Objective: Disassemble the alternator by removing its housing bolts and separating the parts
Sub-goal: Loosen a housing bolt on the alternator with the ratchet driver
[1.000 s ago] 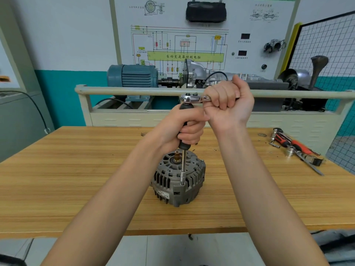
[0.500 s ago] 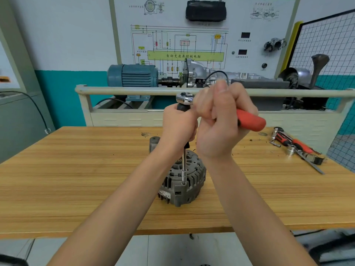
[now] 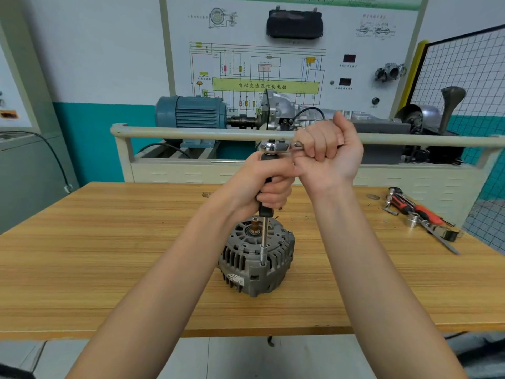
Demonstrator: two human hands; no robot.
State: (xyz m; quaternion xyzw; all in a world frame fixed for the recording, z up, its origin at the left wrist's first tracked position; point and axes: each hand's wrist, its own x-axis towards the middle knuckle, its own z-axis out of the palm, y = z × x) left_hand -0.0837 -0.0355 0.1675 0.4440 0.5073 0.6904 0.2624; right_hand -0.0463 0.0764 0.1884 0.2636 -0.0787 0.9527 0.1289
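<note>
Just above the middle of the frame, the left hand [image 3: 269,181] is wrapped round the black grip of the extension bar [image 3: 264,236], fingers curled tight about it, and this looks meant to keep the long bar upright and its socket seated while force goes in from the side. Touching it on the right, the right hand [image 3: 329,151] is fisted round the handle of the ratchet [image 3: 276,146], whose chrome head sits on top of the bar; the handle itself is almost wholly hidden in the fist. From there the bar runs straight down to the near rim of the alternator [image 3: 257,258], which stands in the centre of the frame on the wooden bench [image 3: 109,255] with its shaft end up, so the socket appears to sit on a housing bolt, though the bolt itself cannot be seen. The housing halves look still joined. At the right edge of the bench lie spare tools [image 3: 420,217], including a red-handled one and a loose socket, well apart from the work. Behind the bench a pale rail [image 3: 191,131] crosses the frame at about the height of the hands in the picture, with a blue motor [image 3: 191,112] and a wiring panel beyond; how much room the handle has on the far side cannot be told.
</note>
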